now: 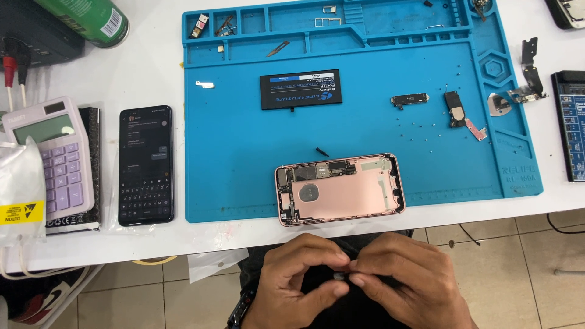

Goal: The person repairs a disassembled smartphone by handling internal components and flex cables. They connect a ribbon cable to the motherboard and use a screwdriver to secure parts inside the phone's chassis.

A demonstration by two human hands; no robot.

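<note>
A small dark part (340, 276), too tiny to identify, sits pinched between the fingertips of both hands at the bottom centre of the frame, below the edge of the white table (152, 73) and over the person's lap. The left hand (298, 280) closes on it from the left and the right hand (408, 283) from the right, so the two hands meet at the part with their fingertips touching around it. Neither hand is clearly nearer; the part lies midway between them.

Straight above the hands in the frame, just past the table edge, lies an opened rose-gold phone housing (340, 187). Its long axis runs left to right across the frame, parallel to the table edge, with the circuit board end at the left and the bare shell at the right. It rests on the lower border of a blue work mat (244, 140), overhanging it slightly toward the person.

Further up the mat, a black battery (300, 89) lies with its long axis also left to right. To the right of centre are small removed components (409, 99), a speaker-like module (454, 108) and scattered screws.

Left of the mat, a dark smartphone (145, 164) with its screen lit lies long axis up-down, and beside it at the left edge a lilac calculator (52, 158). A green can (85, 18) sits at the upper left.
</note>
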